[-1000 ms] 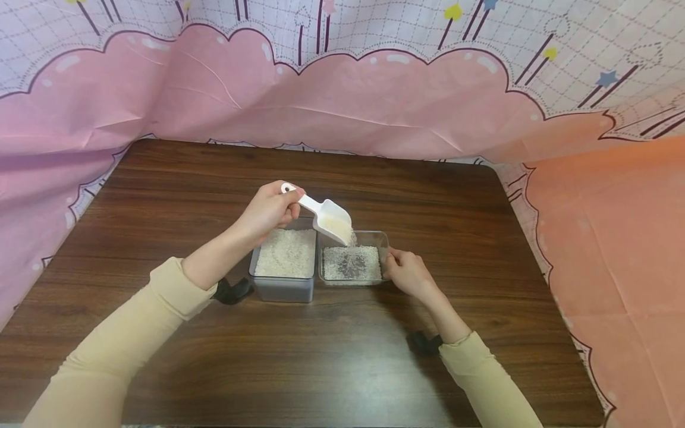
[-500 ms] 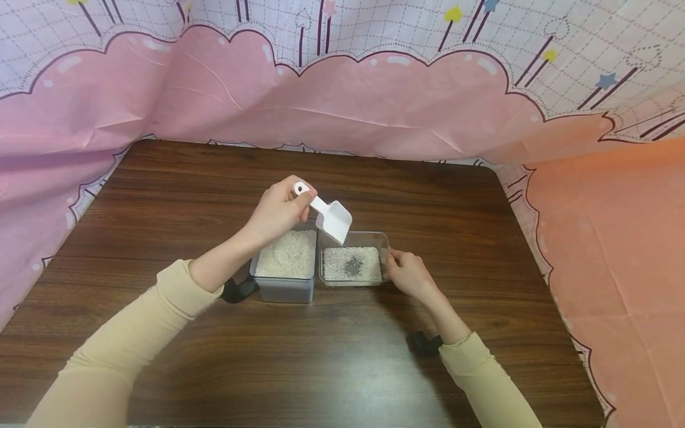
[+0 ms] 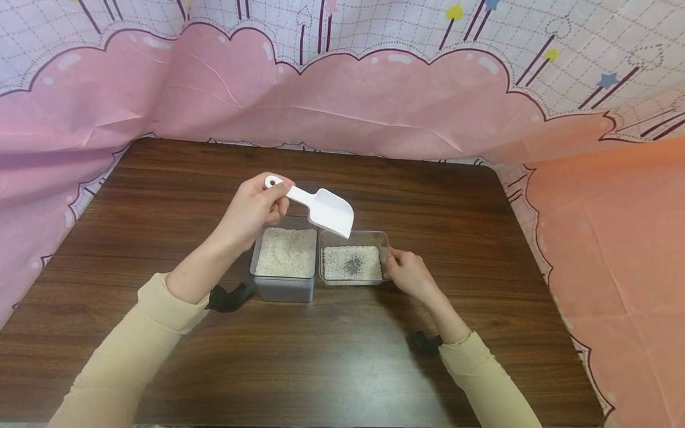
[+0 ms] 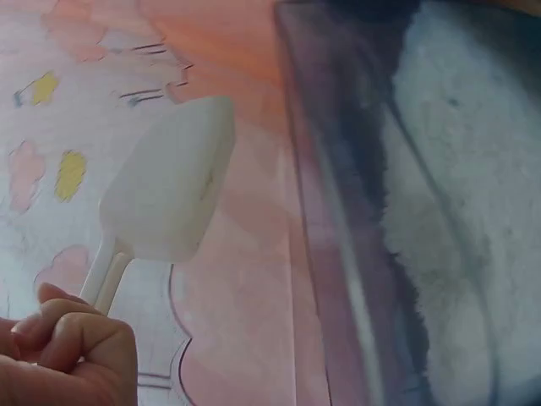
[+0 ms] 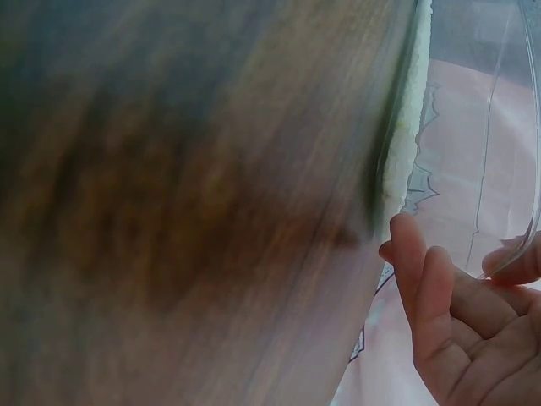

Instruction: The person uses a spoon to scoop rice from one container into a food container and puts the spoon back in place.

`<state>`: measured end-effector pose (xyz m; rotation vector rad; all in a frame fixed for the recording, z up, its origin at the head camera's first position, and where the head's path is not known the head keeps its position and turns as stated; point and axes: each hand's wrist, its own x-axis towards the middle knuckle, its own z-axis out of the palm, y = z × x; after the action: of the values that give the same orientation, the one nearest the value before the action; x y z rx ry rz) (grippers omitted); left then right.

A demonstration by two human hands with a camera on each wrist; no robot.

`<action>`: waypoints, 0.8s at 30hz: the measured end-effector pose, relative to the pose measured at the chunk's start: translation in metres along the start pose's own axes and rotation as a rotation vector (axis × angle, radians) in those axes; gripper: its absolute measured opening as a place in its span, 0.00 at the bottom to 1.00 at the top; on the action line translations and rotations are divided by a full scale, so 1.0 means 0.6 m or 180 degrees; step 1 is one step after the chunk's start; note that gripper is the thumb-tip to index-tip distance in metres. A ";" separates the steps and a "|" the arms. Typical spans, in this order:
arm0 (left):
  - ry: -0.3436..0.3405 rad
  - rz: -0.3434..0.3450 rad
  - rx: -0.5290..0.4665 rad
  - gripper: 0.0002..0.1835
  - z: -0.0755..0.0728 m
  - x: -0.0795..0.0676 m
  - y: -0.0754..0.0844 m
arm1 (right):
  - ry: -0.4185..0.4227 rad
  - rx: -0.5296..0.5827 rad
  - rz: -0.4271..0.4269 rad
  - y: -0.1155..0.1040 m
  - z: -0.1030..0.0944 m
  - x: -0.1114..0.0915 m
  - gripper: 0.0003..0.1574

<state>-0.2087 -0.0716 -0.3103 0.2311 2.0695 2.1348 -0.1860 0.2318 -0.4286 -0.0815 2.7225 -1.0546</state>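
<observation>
My left hand (image 3: 248, 208) grips the handle of a white plastic scoop (image 3: 330, 213), its bowl above the clear container's far left part. No rice shows in the scoop; the left wrist view shows the underside of its bowl. Below the left hand stands a grey-blue bin (image 3: 283, 289) filled high with white rice (image 3: 286, 254). Right beside it is a clear rectangular container (image 3: 353, 283) with a shallow layer of rice (image 3: 334, 261), the bottom showing through near the middle. My right hand (image 3: 411, 273) pinches this container's right wall, thumb (image 5: 517, 262) at the rim and fingers outside.
Both containers stand on a dark wood-grain table (image 3: 342, 351). A pink patterned cloth (image 3: 342, 101) hangs behind the table, with an orange part (image 3: 615, 238) at the right. Black straps (image 3: 231, 297) show at both wrists.
Rice was falling from the scoop into the clear container; the scoop has since emptied. My left hand moved right, then back left, and the scoop lies flatter. The right hand stayed put.
</observation>
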 end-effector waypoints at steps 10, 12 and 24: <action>0.0218 0.0153 -0.1029 0.06 -0.038 -0.036 0.009 | 0.0009 0.0018 0.0024 0.001 0.000 0.000 0.30; 0.0227 0.0226 -0.1134 0.06 -0.048 -0.045 0.007 | -0.0007 0.0029 0.0022 0.001 0.001 0.000 0.30; 0.0379 0.0428 -0.1145 0.06 -0.082 -0.076 -0.012 | -0.0032 0.0120 0.0066 0.002 0.003 -0.001 0.30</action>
<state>-0.1752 -0.1295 -0.3187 0.2052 1.7239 2.6105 -0.1851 0.2318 -0.4304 -0.0524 2.6874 -1.0965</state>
